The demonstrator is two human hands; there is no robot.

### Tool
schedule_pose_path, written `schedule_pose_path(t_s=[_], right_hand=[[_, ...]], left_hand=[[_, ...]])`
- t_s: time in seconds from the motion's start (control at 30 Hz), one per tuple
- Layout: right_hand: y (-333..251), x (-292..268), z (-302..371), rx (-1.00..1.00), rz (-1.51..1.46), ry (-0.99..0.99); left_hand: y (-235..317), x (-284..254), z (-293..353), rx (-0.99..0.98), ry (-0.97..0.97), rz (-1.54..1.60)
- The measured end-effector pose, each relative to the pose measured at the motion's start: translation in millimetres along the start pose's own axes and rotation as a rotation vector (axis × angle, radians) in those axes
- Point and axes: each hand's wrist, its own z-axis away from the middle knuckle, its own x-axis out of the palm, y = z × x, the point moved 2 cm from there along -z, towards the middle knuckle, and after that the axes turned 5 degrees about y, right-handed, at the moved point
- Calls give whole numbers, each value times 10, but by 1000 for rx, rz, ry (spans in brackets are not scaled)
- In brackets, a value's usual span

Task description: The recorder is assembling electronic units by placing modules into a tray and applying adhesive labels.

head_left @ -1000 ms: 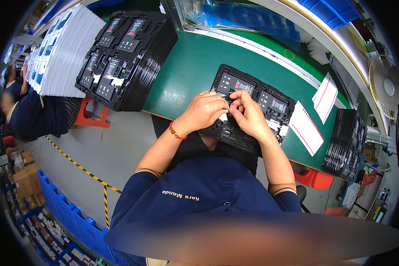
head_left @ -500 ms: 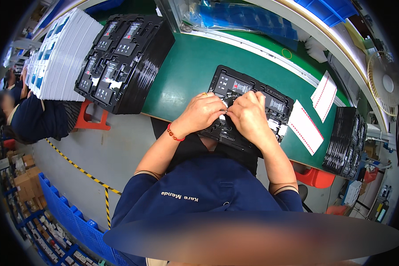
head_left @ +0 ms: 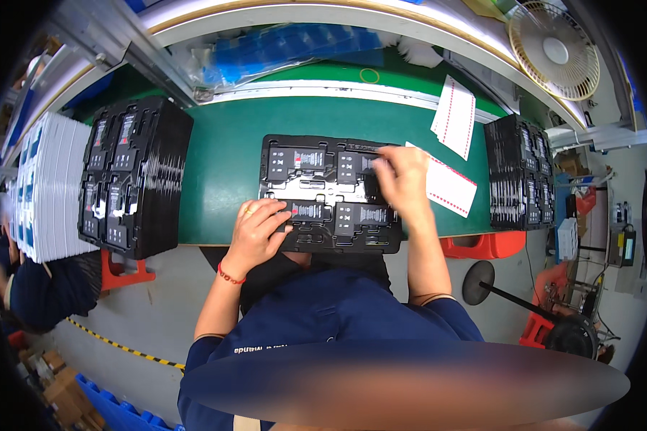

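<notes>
A black plastic tray (head_left: 316, 244) lies on the green table in front of me. Several flat black battery packs with printed labels sit in its slots, among them an upper left pack (head_left: 308, 159) and a lower right pack (head_left: 372, 215). My left hand (head_left: 259, 231) has its fingers apart, their tips at the left end of the lower left battery pack (head_left: 310, 211). Over the tray's upper right corner is my right hand (head_left: 404, 176), slightly blurred, thumb and fingers apart. It partly covers the upper right battery pack (head_left: 356, 165). I see nothing held in either hand.
At left stand a tall stack of loaded black trays (head_left: 133, 179) and a stack of white trays (head_left: 54, 187). White sheets with red marks (head_left: 449, 187) lie right of my tray. Another black tray stack (head_left: 517, 172) and a fan (head_left: 553, 50) are farther right.
My hands were together over the tray's middle, fingertips pinched. Now they are apart, left at the lower left battery pack, right at the upper right corner. The view has turned, and the tray appears straighter.
</notes>
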Motion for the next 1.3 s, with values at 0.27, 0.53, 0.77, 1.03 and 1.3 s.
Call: schedule_pose_path(t_s=[0.27,0.53,0.77,1.03,1.3], right_hand=[[852,-301,235,173,417,22],[882,-273,157,161,284,56],[858,-391,214,324,-61,-82],[697,-468,0,561,-722,-188],[546,-8,-358,452,-840,-378]], left_hand=[[82,-71,-129,6,-45,-43],[131,302,-958,93,-104,20],[160,708,-1290,86,-426,77],[65,814,-1304,224,-243,-8],[-36,867,-1274,139,26,153]])
